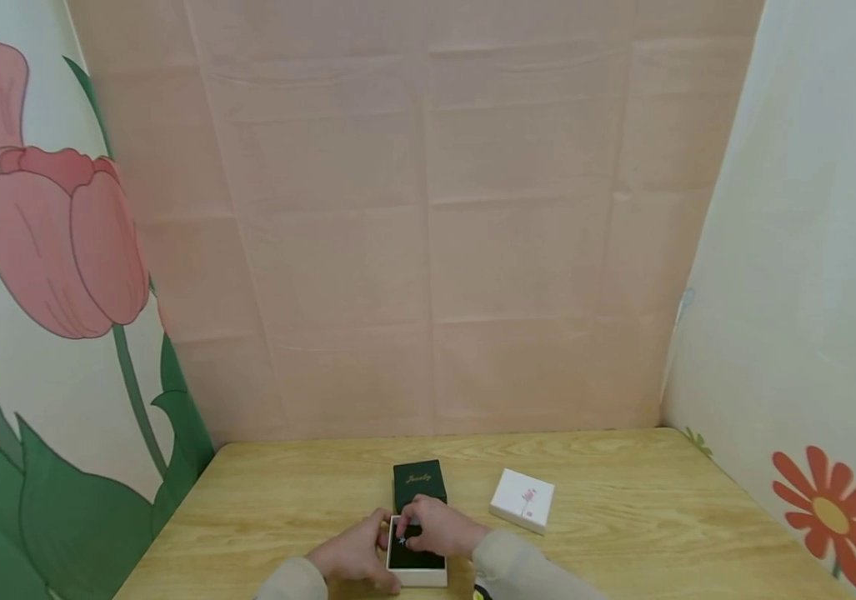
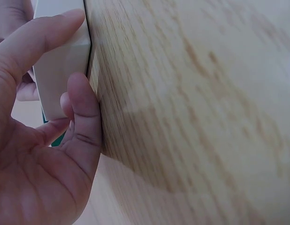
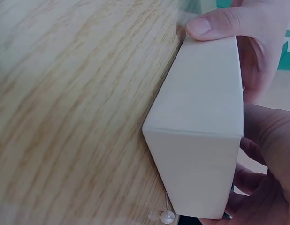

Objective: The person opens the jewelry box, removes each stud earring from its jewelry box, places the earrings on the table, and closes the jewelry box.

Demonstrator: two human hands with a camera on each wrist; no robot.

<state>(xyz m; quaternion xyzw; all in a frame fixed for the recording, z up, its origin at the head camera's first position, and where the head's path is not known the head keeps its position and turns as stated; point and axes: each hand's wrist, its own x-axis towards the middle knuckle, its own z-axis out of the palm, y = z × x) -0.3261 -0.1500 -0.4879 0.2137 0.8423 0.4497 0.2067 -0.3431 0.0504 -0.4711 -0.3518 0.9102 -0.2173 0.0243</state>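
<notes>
A white open box (image 1: 417,577) with a black insert (image 1: 416,560) stands near the table's front. My left hand (image 1: 356,550) grips its left side, the thumb (image 2: 65,28) lying along the white wall in the left wrist view. Over the insert, my right hand (image 1: 438,527) bends its fingers and thumb around a small silvery piece of jewellery (image 1: 401,541); its exact shape is too small to make out. The right wrist view shows a pearl-like bead (image 3: 167,217) on a thin wire beside the box's base. The right fingertips are partly hidden there.
Right behind the box is a dark green box lid (image 1: 419,478) with gold lettering. A white lid (image 1: 523,497) with a pink flower print lies farther right on the wooden table (image 1: 623,508). A small black and yellow item (image 1: 482,592) shows below the right sleeve.
</notes>
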